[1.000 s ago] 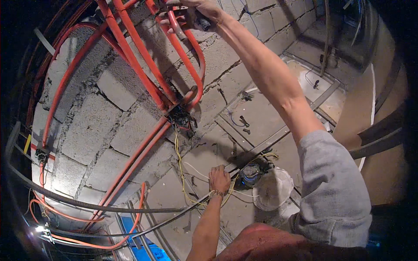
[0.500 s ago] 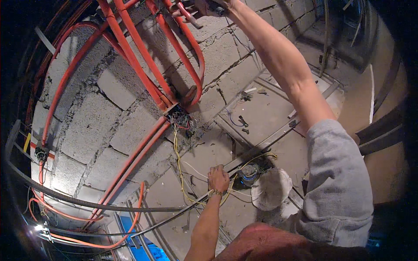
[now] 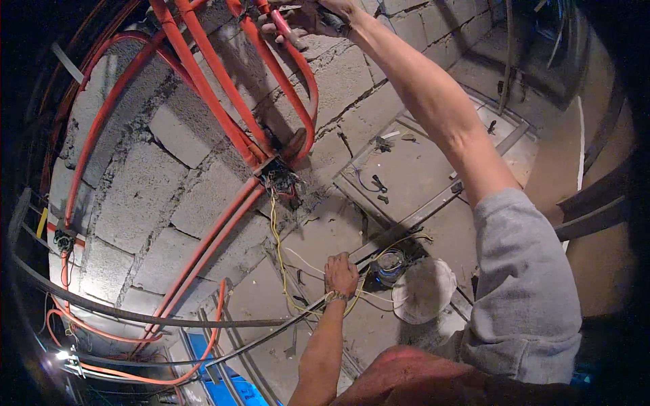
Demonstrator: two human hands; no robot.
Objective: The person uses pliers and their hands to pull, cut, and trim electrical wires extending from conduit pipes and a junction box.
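Note:
My right hand [image 3: 310,19] is raised at the top edge, beside the orange conduits [image 3: 227,88] on the block wall. It is closed around a red-handled hand tool [image 3: 288,28], perhaps pliers; its working end is too near the picture's edge to make out. Lower down, my left hand [image 3: 340,274] is closed over a long metal rail [image 3: 393,238], its fingertips hidden on the far side. A yellow wire [image 3: 279,254] runs down from an open wall box [image 3: 276,174] full of wire ends and passes close to this hand.
Right of my left hand, a coil of wire [image 3: 388,267] sits by a whitish round bag or bucket [image 3: 424,291]. A curved dark bar [image 3: 156,318] crosses the lower left. Black scraps [image 3: 379,184] lie on the panels beyond the rail. A lamp [image 3: 62,354] shines at lower left.
The red-handled tool has turned in my right hand, and more of its handle and my fingers show. My left hand stays on the rail.

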